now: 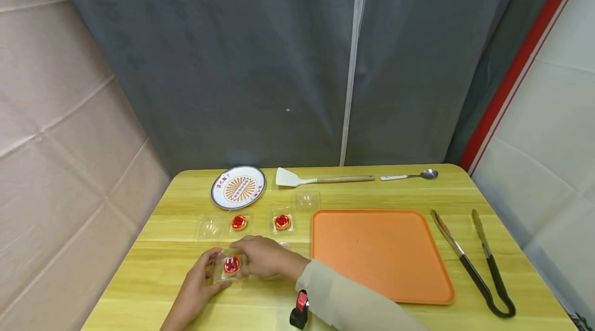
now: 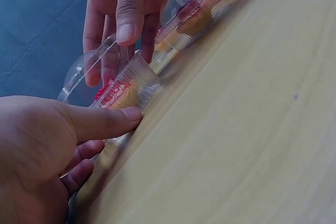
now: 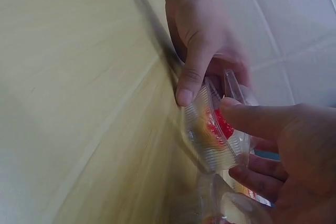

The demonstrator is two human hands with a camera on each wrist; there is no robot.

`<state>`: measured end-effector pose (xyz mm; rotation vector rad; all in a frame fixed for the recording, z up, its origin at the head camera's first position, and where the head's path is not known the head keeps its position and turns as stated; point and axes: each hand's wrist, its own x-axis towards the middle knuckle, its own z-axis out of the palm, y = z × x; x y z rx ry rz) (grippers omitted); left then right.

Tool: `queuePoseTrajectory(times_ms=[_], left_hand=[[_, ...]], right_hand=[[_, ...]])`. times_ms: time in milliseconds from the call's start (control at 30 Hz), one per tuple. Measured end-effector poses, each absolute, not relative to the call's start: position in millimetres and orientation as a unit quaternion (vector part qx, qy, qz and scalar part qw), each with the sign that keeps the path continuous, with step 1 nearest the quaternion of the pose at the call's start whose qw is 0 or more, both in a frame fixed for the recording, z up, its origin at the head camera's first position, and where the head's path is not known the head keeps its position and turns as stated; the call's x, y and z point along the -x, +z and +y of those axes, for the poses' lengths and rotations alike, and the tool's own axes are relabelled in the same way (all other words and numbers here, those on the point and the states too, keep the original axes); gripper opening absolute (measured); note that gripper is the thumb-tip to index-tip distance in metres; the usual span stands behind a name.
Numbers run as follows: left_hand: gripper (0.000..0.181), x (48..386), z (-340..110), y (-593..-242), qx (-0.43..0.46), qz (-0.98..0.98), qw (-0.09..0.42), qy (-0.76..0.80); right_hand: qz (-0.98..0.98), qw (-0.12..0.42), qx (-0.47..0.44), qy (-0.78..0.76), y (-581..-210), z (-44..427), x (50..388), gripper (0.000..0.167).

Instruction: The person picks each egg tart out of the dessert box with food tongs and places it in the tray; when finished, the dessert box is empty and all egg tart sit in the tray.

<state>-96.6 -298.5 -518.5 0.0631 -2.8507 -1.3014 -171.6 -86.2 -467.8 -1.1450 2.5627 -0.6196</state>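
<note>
A clear plastic box [image 1: 217, 272] with a red-topped tart [image 1: 231, 265] inside is between both hands. The left hand [image 1: 197, 284] holds the box's left side; in the left wrist view its thumb [image 2: 113, 123] lies along the ribbed base [image 2: 140, 77]. From the other side, the right hand [image 1: 267, 256] touches the domed lid, its thumb [image 2: 127, 11] at the lid's edge. The lid stands at an angle over the base, partly apart from it. In the right wrist view the tart [image 3: 219, 125] shows red between the hands' fingers.
Behind are two tarts [image 1: 239, 222] [image 1: 282, 222] in opened clear boxes, a round plate [image 1: 238, 188], a white spatula [image 1: 288, 178] and a spoon [image 1: 428, 174]. An orange tray [image 1: 376, 256] and black-handled tongs [image 1: 479, 279] lie rightward. Another box is partly hidden by the right hand.
</note>
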Motion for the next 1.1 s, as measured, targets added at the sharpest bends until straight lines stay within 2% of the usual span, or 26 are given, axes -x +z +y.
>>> queuePoseTrajectory(times_ms=[233, 567, 700, 800, 867, 967, 1100], left_hand=[[0.087, 96.4, -298.5, -519.0, -0.014, -0.908, 0.008, -0.419], [0.100, 94.3, -304.7, -511.6, -0.007, -0.895, -0.042, -0.445], [0.102, 90.5, -307.3, -500.6, 0.023, -0.888, -0.042, -0.458], [0.099, 87.9, -309.8, -492.8, 0.049, -0.897, -0.014, -0.440], [0.098, 86.4, -311.4, -489.4, 0.068, -0.909, 0.021, -0.412], [0.106, 84.6, -313.0, -486.5, 0.097, -0.925, 0.092, -0.357], [0.122, 82.9, -312.1, -484.3, 0.141, -0.925, 0.193, -0.295]], right_hand=[[0.879, 0.144, 0.391, -0.233, -464.7, -84.4, 172.5, 0.077], [0.875, 0.147, 0.394, -0.241, -460.6, -82.4, 174.7, 0.078], [0.873, 0.146, 0.397, -0.245, -459.8, -81.5, 176.1, 0.078], [0.870, 0.153, 0.395, -0.254, -456.7, -80.2, 177.1, 0.076], [0.865, 0.158, 0.396, -0.263, -454.0, -79.4, 178.6, 0.075], [0.851, 0.172, 0.400, -0.292, -450.3, -77.4, 182.1, 0.072], [0.813, 0.222, 0.391, -0.369, -444.4, -71.9, 187.6, 0.067]])
